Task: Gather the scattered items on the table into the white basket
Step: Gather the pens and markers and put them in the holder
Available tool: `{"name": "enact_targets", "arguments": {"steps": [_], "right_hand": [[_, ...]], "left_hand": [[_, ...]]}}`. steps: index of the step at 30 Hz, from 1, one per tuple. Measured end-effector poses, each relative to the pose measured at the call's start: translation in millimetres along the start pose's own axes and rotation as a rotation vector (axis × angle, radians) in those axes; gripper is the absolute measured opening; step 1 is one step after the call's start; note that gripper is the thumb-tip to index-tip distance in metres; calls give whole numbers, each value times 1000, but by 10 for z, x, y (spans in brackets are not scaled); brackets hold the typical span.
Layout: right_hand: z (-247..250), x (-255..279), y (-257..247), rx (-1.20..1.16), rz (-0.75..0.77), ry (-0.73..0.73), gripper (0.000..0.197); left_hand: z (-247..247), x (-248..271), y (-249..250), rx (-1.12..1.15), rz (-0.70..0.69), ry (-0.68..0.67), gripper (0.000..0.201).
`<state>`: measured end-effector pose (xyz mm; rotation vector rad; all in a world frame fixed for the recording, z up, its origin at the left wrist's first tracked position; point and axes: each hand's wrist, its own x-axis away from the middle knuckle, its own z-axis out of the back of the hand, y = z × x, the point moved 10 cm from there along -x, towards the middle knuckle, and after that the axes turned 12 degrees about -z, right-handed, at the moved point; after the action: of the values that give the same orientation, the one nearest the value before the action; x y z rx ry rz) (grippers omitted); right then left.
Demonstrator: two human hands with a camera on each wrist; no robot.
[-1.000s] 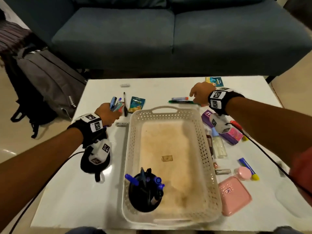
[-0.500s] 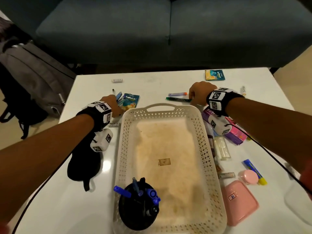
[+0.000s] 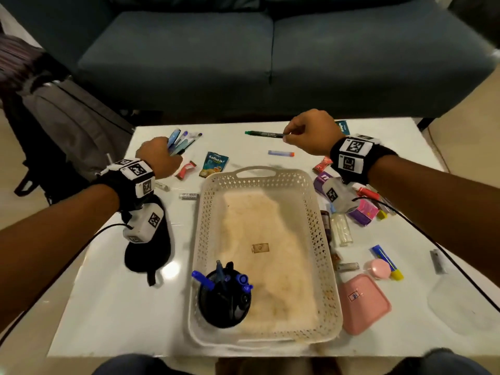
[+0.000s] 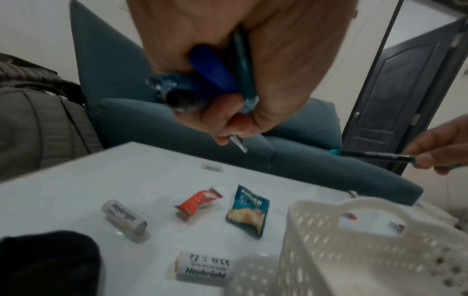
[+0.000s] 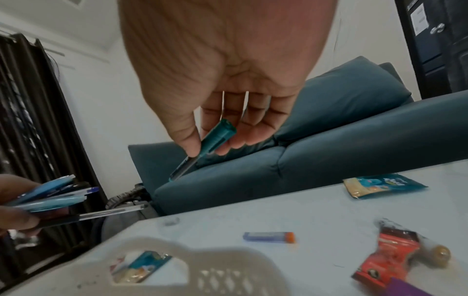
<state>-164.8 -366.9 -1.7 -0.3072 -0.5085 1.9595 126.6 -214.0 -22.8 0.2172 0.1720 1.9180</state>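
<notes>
The white basket (image 3: 205, 239) sits mid-table with a black pen cup (image 3: 224, 301) in its near left corner. My left hand (image 3: 159, 158) grips a bundle of pens (image 3: 181, 140) above the table's far left; the bundle of pens (image 4: 210, 80) fills the left hand (image 4: 235, 66) in the left wrist view. My right hand (image 3: 311, 133) pinches a green pen (image 3: 265, 134) above the far edge, its tip pointing left. In the right wrist view the thumb and fingers of the right hand (image 5: 222, 100) hold the green pen (image 5: 210, 144).
Left of the basket lie a red wrapper (image 3: 185, 169), a blue sachet (image 3: 215, 163), white batteries (image 3: 188, 196) and a black eye mask (image 3: 148, 244). A small blue tube (image 3: 281, 153) lies beyond the handle. A pink case (image 3: 362, 301), bottle (image 3: 342, 228) and purple box (image 3: 359, 209) crowd the right side.
Both hands have risen off the table. The right hand has lifted the green pen, and the left hand has carried its pens up and away from the sachet.
</notes>
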Motion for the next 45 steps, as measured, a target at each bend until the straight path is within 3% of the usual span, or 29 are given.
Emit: {"name": "enact_targets", "arguments": {"steps": [7,11,15,21,25,31,37,45], "right_hand": [[421,858,-829,-173,157,21,18],[565,1433,-1207,-228,245,3,18],[540,1884,-1374,-301,255,-63,23],[299,2439,-1506,-261,280,-161,25],[40,2685,-1498,-180,301,-212,23],[-283,2806,-1473,-81,281,-258,26],[-481,2811,-1447,-42,272,-300,27],[-452,2643,-1280,-106,188,-243,17]], "left_hand": [[1105,1135,80,321,-70,260,17],[1361,1823,153,473,-103,324,14],[1222,2252,214,634,-116,287,12],[852,2679,584,626,-209,193,9],[639,2750,788,602,-253,177,10],[221,2699,948,452,-306,75,28],[-22,2678,837,533,-222,16,35],[-240,2629,578,789,-40,70,35]]}}
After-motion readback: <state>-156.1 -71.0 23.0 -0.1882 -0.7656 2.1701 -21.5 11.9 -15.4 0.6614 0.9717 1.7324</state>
